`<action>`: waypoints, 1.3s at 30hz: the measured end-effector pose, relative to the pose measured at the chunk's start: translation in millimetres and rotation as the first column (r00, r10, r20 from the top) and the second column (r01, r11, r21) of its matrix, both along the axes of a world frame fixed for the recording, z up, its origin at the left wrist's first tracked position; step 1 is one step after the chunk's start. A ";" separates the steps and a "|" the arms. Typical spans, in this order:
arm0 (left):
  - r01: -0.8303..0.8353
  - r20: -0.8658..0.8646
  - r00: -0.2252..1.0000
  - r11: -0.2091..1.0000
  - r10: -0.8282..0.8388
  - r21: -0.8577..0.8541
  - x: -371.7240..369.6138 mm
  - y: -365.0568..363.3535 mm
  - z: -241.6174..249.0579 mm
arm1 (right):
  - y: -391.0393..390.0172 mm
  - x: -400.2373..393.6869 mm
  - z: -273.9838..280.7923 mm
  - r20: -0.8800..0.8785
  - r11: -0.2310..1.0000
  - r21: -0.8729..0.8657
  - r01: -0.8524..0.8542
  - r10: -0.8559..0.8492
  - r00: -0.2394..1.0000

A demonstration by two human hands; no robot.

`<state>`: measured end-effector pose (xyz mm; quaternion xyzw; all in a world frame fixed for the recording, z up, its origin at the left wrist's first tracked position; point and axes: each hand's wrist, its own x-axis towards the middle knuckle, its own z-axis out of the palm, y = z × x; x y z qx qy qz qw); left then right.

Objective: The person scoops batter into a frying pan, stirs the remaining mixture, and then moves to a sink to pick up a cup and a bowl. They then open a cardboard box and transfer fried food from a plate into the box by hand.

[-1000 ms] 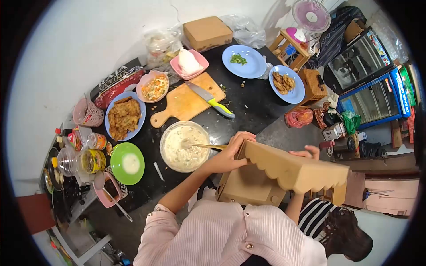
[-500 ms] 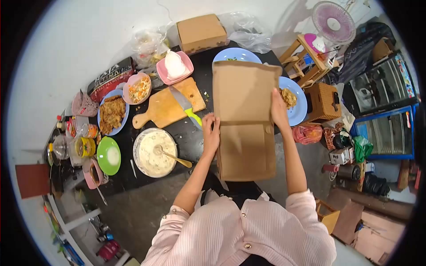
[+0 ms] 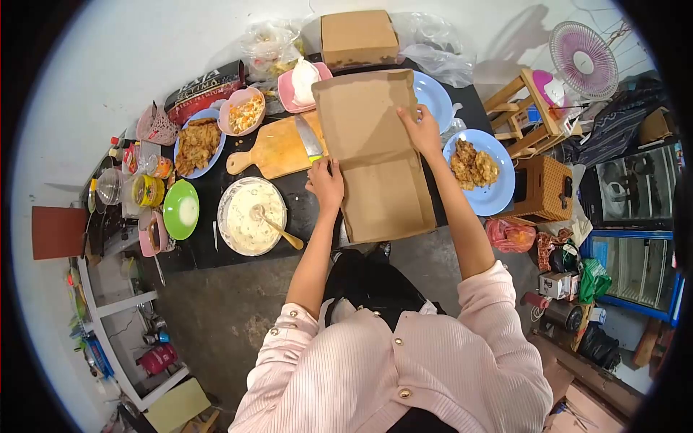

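A brown cardboard box (image 3: 386, 198) stands unfolded at the table's front edge, its lid laid back away from me and its inside bare. My right hand (image 3: 421, 133) grips the lid's right edge, thumb on the inner face. At the left edge, near the hinge, my left hand (image 3: 326, 184) has its fingers curled against the box. Just beyond those fingers is a knife (image 3: 309, 138) with a green handle, lying on a wooden cutting board (image 3: 271, 153). The box hides part of the board and of a blue plate (image 3: 433, 101) behind it.
Left of the box sit a bowl of white creamy mix (image 3: 249, 224) with a spoon, a green plate (image 3: 180, 209) and a plate of fried food (image 3: 197, 148). On the right is another blue plate (image 3: 482, 198) with fried pieces. A closed cardboard box (image 3: 359, 37) stands at the back.
Both hands have brought the open box lower and farther from my body, onto the table's front part. It now covers more of the cutting board and knife handle. The view has shifted slightly.
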<state>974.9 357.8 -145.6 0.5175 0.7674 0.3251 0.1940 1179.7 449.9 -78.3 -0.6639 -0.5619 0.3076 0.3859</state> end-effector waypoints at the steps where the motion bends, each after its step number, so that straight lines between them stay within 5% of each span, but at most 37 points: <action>1: -0.009 -0.003 1.000 1.000 0.009 -0.001 -1.1 2.5 -2.6 | 0.6 2.0 -3.6 0.005 1.000 0.005 -0.029 0.029 1.000; 8: -0.003 0.012 1.000 0.999 0.004 -0.052 -3.6 6.3 5.3 | -25.1 8.7 0.2 0.006 0.994 0.034 -0.102 0.102 0.995; 15: -0.085 0.367 0.930 0.966 -0.012 0.246 0.8 6.2 15.6 | -24.0 17.0 -21.2 0.174 0.992 0.078 -0.100 0.085 0.981; 18: -0.008 0.291 0.956 0.986 -0.042 0.168 -3.8 10.9 13.9 | -31.2 9.4 -19.5 0.262 0.991 0.126 -0.043 0.009 0.965; 19: -0.013 0.163 0.986 0.958 -0.036 0.288 -1.1 13.3 12.4 | -32.8 5.1 -16.7 0.263 0.993 0.117 -0.028 -0.004 0.965; 24: -0.036 0.206 0.979 0.990 0.007 0.135 11.6 21.2 22.8 | -32.1 -3.0 -28.3 0.256 0.968 0.245 0.054 -0.118 0.960; 33: -0.070 0.161 0.987 0.939 0.016 0.338 24.2 28.9 21.4 | -33.5 -7.8 -27.8 0.199 0.983 0.137 0.123 -0.149 0.969; 37: -0.021 0.149 0.989 0.963 -0.020 0.270 14.6 28.7 23.2 | -33.7 -3.8 -31.4 0.110 0.984 0.145 0.107 -0.123 0.986; 39: -0.037 0.204 0.979 0.961 -0.020 0.274 13.4 26.7 26.5 | -34.9 -1.5 -30.4 0.101 0.957 0.276 0.090 -0.122 0.987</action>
